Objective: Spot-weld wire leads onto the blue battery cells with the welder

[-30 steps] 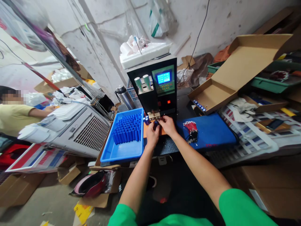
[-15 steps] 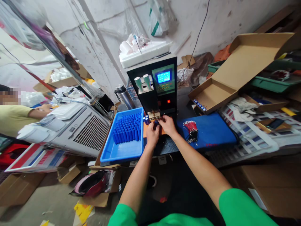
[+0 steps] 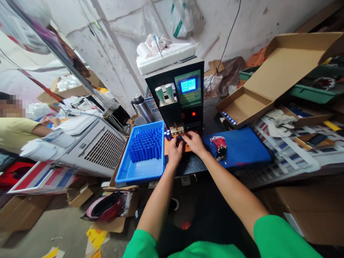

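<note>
A black spot welder (image 3: 193, 116) with a lit blue screen stands in front of me, its metal electrodes (image 3: 176, 128) low on its front. Just below them my left hand (image 3: 175, 150) is closed around a blue cylindrical battery cell (image 3: 180, 137), mostly covered by the fingers. From the right, my right hand (image 3: 194, 142) meets it, fingertips pinched close to the cell's top; what they hold is too small to make out. Two or so more blue cells (image 3: 168, 135) stand upright left of the electrodes. An orange board (image 3: 185, 147) lies beneath the hands.
Left of the welder, a blue tray (image 3: 143, 172) holds rows of blue cells. Red and black wire leads (image 3: 219, 146) lie on a blue mat (image 3: 244, 148) at right. Behind it sits an open cardboard box (image 3: 242, 105). A steel flask (image 3: 143, 108) stands behind the tray. A co-worker (image 3: 18, 132) is at far left.
Both hands stay at the electrodes with only slight finger shifts. The view has moved a little. The co-worker's hand at far left has shifted.
</note>
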A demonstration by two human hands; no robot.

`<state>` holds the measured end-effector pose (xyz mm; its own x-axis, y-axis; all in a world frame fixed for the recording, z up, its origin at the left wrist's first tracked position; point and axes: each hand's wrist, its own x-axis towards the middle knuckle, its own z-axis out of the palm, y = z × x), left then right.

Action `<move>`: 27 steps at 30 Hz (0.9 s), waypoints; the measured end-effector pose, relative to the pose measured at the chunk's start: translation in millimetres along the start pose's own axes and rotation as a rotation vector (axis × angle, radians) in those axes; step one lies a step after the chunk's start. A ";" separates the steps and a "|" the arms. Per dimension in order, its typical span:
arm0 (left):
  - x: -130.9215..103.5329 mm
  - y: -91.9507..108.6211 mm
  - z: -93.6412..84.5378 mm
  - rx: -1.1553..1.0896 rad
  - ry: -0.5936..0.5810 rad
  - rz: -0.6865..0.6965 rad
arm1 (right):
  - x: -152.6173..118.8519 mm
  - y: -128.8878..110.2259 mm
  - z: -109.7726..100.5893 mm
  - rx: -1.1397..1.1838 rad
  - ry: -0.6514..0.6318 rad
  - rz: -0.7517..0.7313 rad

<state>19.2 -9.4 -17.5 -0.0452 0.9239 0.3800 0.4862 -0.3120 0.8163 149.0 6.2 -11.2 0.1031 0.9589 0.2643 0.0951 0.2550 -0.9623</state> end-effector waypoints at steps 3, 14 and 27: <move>0.5 1.0 -0.5 0.024 0.002 0.022 | -4.7 -0.7 -5.7 -0.082 -0.052 0.002; 1.5 4.5 -0.3 0.018 -0.007 0.004 | -4.5 -8.8 -8.5 0.234 -0.199 0.225; -27.3 11.5 -25.5 -0.007 0.057 0.019 | -2.6 -9.4 -17.7 0.414 -0.176 0.285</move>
<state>3.8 -43.8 -7.5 -0.0852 0.9038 0.4194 0.4810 -0.3313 0.8117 165.4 -0.9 -1.6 -0.1034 0.9946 0.0082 -0.3144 -0.0249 -0.9490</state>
